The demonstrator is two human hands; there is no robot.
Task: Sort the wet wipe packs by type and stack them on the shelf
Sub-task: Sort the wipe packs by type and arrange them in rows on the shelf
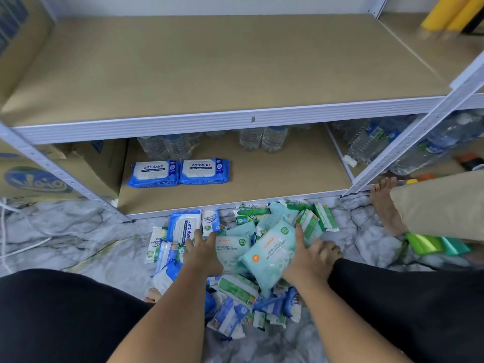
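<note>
**Two blue packs shelved, rest heaped on floor**

Two flat blue-and-white "antabax" wipe packs [154, 172] lie side by side, edges touching, on the lower brown board [288, 176] of the white metal shelf [235, 119], towards its front left.

A person crouches w/ both arms out over a mixed heap of wipe packs [243, 289] on the grey marble-look floor [65, 231], just in front of the shelf edge.

- **Left hand** [203, 254]: flat, fingers straight and spread, resting on the heap. A third blue antabax pack [183, 226] is at its 11 o'clock and a pale teal soft pack [230, 248] at its 3 o'clock.
- **Right hand** [311, 260]: sits against the right edge of a second teal pack w/ orange print [269, 258]. Thumb is stretched up along it, fingers curled on the outer side. Can't tell whether it really grips the pack.

Green-and-white packs [311, 218] lie at 12 o'clock from that hand, near the shelf's front edge. Clear plastic water bottles [262, 138] stand at the back of the lower board. A brown cardboard box [52, 176] sits at 9 o'clock from the blue pair. Someone else's bare foot [385, 208] is at 3 o'clock from the heap, by the shelf post.
</note>
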